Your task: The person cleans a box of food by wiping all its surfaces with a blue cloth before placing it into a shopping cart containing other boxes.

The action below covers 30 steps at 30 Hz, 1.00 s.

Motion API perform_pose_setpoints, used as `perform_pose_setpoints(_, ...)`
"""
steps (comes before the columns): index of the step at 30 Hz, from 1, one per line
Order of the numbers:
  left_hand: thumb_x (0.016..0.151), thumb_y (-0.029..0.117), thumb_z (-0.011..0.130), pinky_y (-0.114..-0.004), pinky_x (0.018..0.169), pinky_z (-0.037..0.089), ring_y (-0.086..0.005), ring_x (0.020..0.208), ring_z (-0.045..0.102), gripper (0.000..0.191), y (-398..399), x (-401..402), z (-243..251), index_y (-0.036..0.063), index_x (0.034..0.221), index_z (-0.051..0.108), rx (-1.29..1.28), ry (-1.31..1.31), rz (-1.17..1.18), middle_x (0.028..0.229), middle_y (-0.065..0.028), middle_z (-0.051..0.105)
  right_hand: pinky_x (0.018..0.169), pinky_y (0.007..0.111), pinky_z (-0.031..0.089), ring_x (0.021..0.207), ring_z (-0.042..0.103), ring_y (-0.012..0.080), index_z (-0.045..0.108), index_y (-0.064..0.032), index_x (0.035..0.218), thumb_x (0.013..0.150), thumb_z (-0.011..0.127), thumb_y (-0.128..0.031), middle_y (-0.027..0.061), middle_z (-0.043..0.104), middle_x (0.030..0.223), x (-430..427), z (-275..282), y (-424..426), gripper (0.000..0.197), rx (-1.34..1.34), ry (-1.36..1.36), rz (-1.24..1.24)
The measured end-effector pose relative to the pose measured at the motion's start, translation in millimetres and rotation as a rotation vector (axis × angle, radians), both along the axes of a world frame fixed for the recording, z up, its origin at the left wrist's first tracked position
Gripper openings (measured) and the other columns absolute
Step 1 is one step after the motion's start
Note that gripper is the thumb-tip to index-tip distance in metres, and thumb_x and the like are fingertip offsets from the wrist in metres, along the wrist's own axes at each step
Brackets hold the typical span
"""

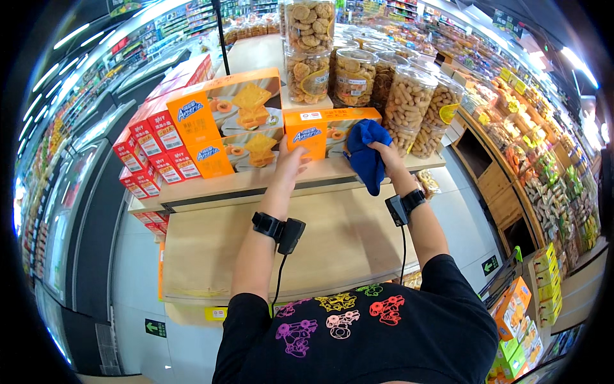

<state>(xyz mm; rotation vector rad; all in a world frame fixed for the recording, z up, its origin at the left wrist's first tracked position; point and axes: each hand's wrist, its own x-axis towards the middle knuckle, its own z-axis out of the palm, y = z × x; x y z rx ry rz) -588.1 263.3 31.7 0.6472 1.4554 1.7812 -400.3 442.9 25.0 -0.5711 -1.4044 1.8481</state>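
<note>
A long orange biscuit box (306, 139) lies on the upper wooden shelf, a little left of the glass-clear jars. My left hand (289, 163) is at its left front corner, fingers apart, touching the box without closing around it. In my right hand (387, 156) is a bunched blue cloth (367, 151), pressed against the right part of the box front and hiding some of it. Left of my left hand, two more orange boxes are stacked, the upper box (225, 108) on the lower box (235, 154). Both wrists wear black straps with cabled devices.
Red cartons (163, 132) are piled at the shelf's left end. Clear jars of cookies (309, 72) and peanuts (410, 98) stand behind and to the right. A lower wooden shelf (216, 249) extends before me. Freezers (79, 192) line the left aisle; snack bins (547, 182) line the right.
</note>
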Motion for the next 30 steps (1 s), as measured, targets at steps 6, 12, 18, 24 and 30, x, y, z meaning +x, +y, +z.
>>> perform_pose_setpoints(6,0.073,0.008,0.049,-0.028,0.065,0.044,-0.0156,0.076,0.060,0.071,-3,7,2,0.0175,0.138,0.022,-0.038,-0.006,0.086,0.094,-0.0067,0.058,0.080,0.033,0.050,0.090,0.059,0.0211,0.053,-0.0031,0.112,0.074,0.057,0.002,0.0080,0.060,0.102,2,5,-17,0.038,-0.004,0.057,-0.068)
perform_pose_setpoints(12,0.070,0.006,0.048,-0.026,0.057,0.044,-0.0154,0.070,0.060,0.066,-7,10,-2,0.0072,0.133,0.028,0.022,0.093,0.167,0.083,-0.0075,0.058,0.080,0.032,0.049,0.090,0.059,0.0209,0.053,-0.0038,0.112,0.075,0.056,0.001,0.0078,0.060,0.100,18,16,-31,0.037,-0.053,0.052,-0.109)
perform_pose_setpoints(18,0.072,0.000,0.050,-0.026,0.050,0.045,-0.0142,0.060,0.059,0.055,-31,19,-15,-0.0044,0.125,0.035,0.004,0.328,0.140,0.073,-0.0095,0.059,0.079,0.032,0.049,0.092,0.058,0.0211,0.053,-0.0033,0.112,0.076,0.054,0.000,0.0090,0.059,0.100,34,3,-50,0.035,-0.054,0.213,-0.164)
perform_pose_setpoints(24,0.074,-0.002,0.048,-0.026,0.051,0.045,-0.0124,0.055,0.056,0.043,-71,39,-16,-0.0071,0.116,0.040,-0.016,0.385,0.144,0.061,-0.0055,0.056,0.083,0.032,0.048,0.094,0.057,0.0206,0.054,-0.0004,0.110,0.077,0.051,0.000,0.0088,0.059,0.102,66,-6,-92,0.033,-0.048,0.186,-0.242)
perform_pose_setpoints(30,0.077,0.004,0.050,-0.033,0.054,0.046,-0.0197,0.058,0.059,0.037,-108,85,-23,-0.0034,0.112,0.042,-0.387,0.800,0.059,0.064,-0.0095,0.057,0.083,0.029,0.046,0.090,0.058,0.0182,0.056,0.0007,0.108,0.076,0.054,0.000,0.0080,0.060,0.100,93,-25,-138,0.032,-0.001,0.083,-0.408)
